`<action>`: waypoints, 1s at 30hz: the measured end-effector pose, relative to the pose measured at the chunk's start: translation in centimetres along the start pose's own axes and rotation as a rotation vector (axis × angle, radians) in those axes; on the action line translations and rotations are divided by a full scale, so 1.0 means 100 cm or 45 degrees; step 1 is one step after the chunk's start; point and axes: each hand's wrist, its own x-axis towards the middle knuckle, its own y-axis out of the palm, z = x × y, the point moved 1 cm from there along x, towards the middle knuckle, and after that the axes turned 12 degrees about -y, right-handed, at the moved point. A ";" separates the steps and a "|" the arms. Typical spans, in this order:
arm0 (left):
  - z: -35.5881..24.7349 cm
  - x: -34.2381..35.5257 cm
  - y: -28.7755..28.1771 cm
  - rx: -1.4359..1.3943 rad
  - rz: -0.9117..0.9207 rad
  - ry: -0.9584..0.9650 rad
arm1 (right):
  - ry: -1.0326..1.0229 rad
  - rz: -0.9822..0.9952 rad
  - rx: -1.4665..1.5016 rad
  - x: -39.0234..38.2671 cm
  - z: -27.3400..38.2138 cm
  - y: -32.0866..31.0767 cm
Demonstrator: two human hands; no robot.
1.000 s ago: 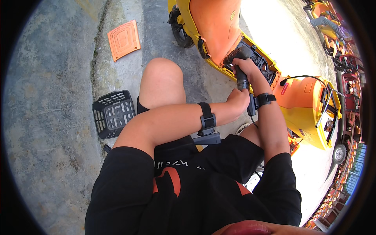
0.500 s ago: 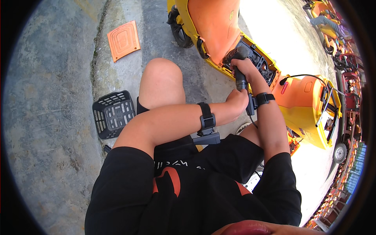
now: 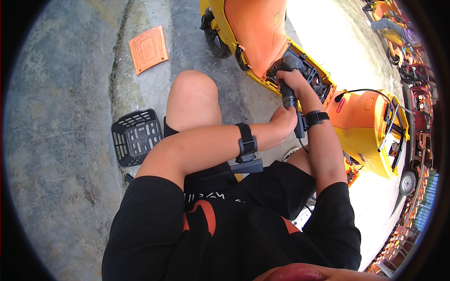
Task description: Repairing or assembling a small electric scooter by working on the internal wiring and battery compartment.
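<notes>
Both my hands are on a black power drill (image 3: 289, 99) at the open compartment (image 3: 310, 74) of a yellow and orange scooter (image 3: 255, 35). My right hand (image 3: 292, 80) wraps round the drill just below its head. Lower down, the fingers of my left hand (image 3: 284, 120) close about the end of its handle. The drill's head lies over the compartment's near edge, and its tip is hidden from me. Dark parts and cables fill the compartment. The scooter's rear body (image 3: 358, 110) extends to the right.
On the concrete at the far left lies a square orange panel (image 3: 149, 49). A black plastic basket (image 3: 137, 138) rests beside my left knee (image 3: 194, 96). A loose wheel (image 3: 408, 183) and several other scooters (image 3: 391, 35) stand along the right. Each forearm wears a strapped device (image 3: 247, 144).
</notes>
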 end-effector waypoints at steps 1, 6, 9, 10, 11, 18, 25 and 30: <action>0.000 0.000 0.000 0.002 0.000 0.007 | 0.002 0.003 0.003 0.000 0.000 -0.001; 0.001 0.002 -0.001 -0.027 0.027 0.008 | 0.015 0.007 0.012 -0.001 0.003 0.001; 0.000 0.001 -0.001 -0.016 0.026 0.005 | 0.009 0.010 0.016 0.000 0.002 0.000; 0.000 0.001 -0.001 -0.015 0.028 0.001 | 0.001 0.013 0.019 0.000 0.001 0.000; 0.000 0.001 -0.001 -0.014 0.029 -0.003 | 0.000 0.013 0.018 0.000 0.001 0.000; 0.003 0.005 0.001 -0.031 0.028 0.004 | 0.024 0.015 0.028 0.003 -0.003 -0.001; 0.004 0.007 0.002 -0.047 0.020 -0.002 | 0.031 0.014 0.012 0.003 -0.003 -0.001; 0.003 0.005 0.001 -0.038 0.025 0.007 | 0.027 0.012 0.020 0.002 -0.004 -0.001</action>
